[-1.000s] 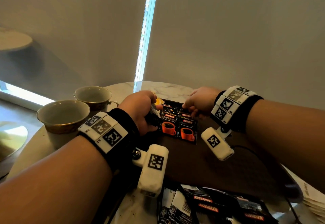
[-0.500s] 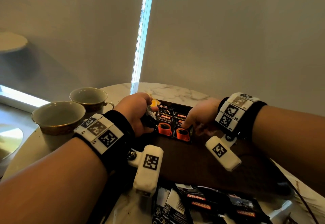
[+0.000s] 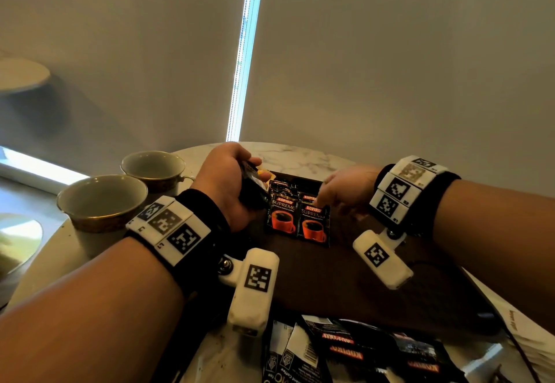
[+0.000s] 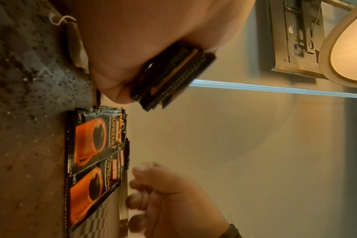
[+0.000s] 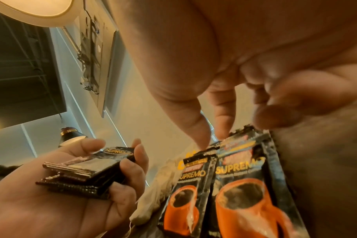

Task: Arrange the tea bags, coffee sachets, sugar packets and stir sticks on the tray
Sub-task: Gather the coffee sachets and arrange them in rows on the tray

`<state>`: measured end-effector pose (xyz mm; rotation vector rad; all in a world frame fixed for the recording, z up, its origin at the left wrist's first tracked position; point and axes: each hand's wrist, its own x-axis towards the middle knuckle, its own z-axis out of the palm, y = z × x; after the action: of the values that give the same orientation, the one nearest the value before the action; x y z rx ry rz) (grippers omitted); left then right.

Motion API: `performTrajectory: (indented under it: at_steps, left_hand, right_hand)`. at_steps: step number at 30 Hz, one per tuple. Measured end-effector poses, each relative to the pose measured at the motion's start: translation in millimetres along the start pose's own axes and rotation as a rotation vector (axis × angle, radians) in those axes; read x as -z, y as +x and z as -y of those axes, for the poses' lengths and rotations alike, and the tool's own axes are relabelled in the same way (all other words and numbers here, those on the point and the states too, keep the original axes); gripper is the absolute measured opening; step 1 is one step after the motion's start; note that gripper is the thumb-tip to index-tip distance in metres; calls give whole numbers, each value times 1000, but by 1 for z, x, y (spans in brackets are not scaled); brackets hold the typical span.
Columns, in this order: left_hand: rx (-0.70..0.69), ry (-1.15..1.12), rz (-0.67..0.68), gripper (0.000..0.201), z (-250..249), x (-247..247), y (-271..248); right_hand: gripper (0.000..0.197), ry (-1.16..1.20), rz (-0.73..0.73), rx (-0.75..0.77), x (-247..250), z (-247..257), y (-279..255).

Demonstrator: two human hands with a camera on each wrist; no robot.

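Coffee sachets, black foil packets printed with an orange cup, are laid in two overlapping columns on the dark brown wooden tray, at its far end. All positions below are given relative to this laid group.

Risks, as judged from the present arrangement:
- The overlapped rows may be pushed askew if the right fingertips drag across the slick foil; the sachets are held in place only by their own weight.
- Sachets may slip from the held stack, because several smooth packets are gripped together and not squared.
- The pale tea bag lying just left of the group may be covered or shifted by a further sachet.

Hand states:
- The left hand is curled round the stack of black sachets, thumb on top, just left of the group and slightly above it.
- The right hand is placed at the group's far right corner, fingers bent downward, with the fingertips at the top edge of the right column. Nothing is seen held in it; whether the edge is pinched cannot be told.

More sachets lie off the tray, at its near edge.
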<state>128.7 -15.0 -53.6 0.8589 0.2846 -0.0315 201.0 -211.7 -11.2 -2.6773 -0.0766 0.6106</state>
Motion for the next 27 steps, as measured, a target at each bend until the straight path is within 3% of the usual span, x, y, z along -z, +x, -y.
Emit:
performTrajectory:
  at_steps: [3,6,10,22,27]
  left_hand:
    - [-17,-30,16,29,0,-1,-2]
    - [-32,-15,42,26,1,-5,-5]
    - [-20,27,52,26,2,-6,-6]
    - [-11,127,77,38,3,1,6]
    - [-34,161,107,36,4,1,6]
  right_hand:
    - [16,112,-95,264,4,7,-16]
    - [24,171,-121,470,5,13,-32]
    - [36,178,-153,617,4,20,-46]
    - [31,148,-130,657,-7,25,-52]
    - [29,126,-212,646,-14,31,-47]
